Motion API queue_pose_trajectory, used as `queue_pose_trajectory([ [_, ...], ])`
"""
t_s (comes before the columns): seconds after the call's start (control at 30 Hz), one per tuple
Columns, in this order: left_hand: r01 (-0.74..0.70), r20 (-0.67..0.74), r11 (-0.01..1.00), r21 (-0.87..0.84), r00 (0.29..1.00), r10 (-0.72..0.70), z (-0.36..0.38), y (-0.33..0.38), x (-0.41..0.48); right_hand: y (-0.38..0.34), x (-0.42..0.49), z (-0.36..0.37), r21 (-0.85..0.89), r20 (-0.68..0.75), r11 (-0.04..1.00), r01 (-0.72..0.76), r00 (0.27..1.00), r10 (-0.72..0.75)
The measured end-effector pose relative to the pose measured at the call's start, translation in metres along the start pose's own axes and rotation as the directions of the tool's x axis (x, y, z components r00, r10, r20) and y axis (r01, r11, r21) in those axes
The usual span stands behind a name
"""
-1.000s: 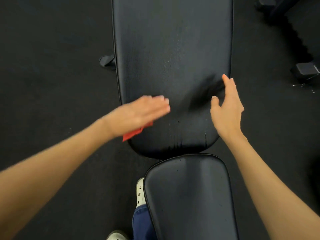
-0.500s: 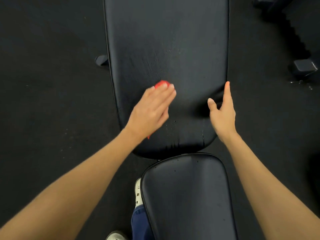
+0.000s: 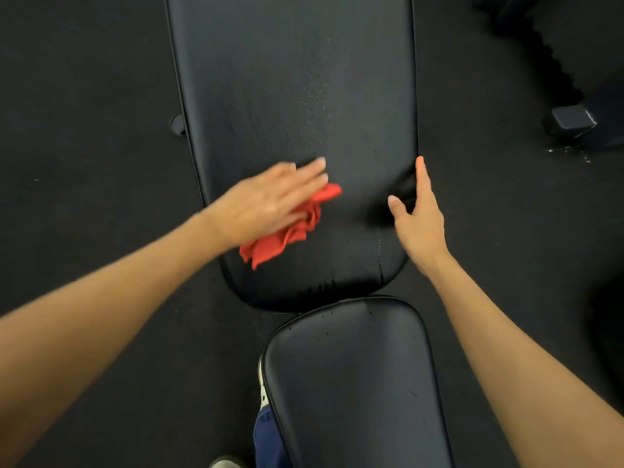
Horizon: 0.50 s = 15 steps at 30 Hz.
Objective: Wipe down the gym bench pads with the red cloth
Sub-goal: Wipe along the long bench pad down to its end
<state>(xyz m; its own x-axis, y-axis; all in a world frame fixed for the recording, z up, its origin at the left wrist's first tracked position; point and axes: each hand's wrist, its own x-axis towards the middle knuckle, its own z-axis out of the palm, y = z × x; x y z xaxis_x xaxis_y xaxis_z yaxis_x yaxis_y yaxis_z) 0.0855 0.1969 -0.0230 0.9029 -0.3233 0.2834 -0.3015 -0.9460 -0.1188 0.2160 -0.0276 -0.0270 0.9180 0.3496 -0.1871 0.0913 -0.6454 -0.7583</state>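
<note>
The long black back pad [image 3: 290, 79] of the gym bench runs up the middle of the view, with fine droplets on its surface. The smaller black seat pad [image 3: 351, 376] lies below it. My left hand [image 3: 270, 201] lies flat with straight fingers on the crumpled red cloth [image 3: 287, 236], pressing it onto the lower part of the back pad. The cloth sticks out below and to the right of my palm. My right hand [image 3: 417, 214] is open, fingers straight, resting at the right edge of the same pad.
Dark rubber floor [image 3: 84, 96] surrounds the bench. A black dumbbell [image 3: 574, 121] lies at the upper right by other dark equipment. My shoe and blue trouser leg [image 3: 265, 437] show left of the seat pad. A bench frame knob [image 3: 177, 125] sticks out at the left.
My left hand has swept with the cloth from the pad's left edge up towards the centre, then back down-left, and more of the cloth now shows. My right hand stays at the right edge.
</note>
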Motion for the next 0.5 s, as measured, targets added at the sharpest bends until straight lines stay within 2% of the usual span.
queue_pose_trajectory([
  [0.07,0.068,-0.080,0.995,0.067,0.995,-0.063,-0.018,-0.029,0.026,0.000,0.000,-0.001,0.007,0.014,1.000,-0.005,1.000,0.005],
  [0.17,0.287,-0.197,0.951,0.114,0.945,-0.262,-0.031,-0.066,0.062,0.000,0.001,-0.001,0.029,0.010,1.000,-0.012,1.000,0.012],
  [0.27,0.437,-0.198,0.897,0.070,0.887,-0.417,-0.025,-0.058,0.081,0.000,0.001,0.002,0.043,-0.010,0.999,-0.020,1.000,0.020],
  [0.33,0.425,-0.208,0.905,-0.015,0.884,-0.419,-0.014,-0.035,0.081,0.001,0.001,0.004,0.048,-0.023,0.999,-0.017,1.000,0.018],
  [0.43,0.360,-0.311,0.918,-0.168,0.864,-0.396,0.006,-0.011,0.070,0.002,0.001,0.004,0.053,-0.026,0.999,-0.014,1.000,0.015],
  [0.5,0.304,-0.326,0.930,-0.207,0.875,-0.359,0.015,0.002,0.060,0.003,0.001,0.003,0.046,-0.025,0.999,-0.007,1.000,0.008],
])
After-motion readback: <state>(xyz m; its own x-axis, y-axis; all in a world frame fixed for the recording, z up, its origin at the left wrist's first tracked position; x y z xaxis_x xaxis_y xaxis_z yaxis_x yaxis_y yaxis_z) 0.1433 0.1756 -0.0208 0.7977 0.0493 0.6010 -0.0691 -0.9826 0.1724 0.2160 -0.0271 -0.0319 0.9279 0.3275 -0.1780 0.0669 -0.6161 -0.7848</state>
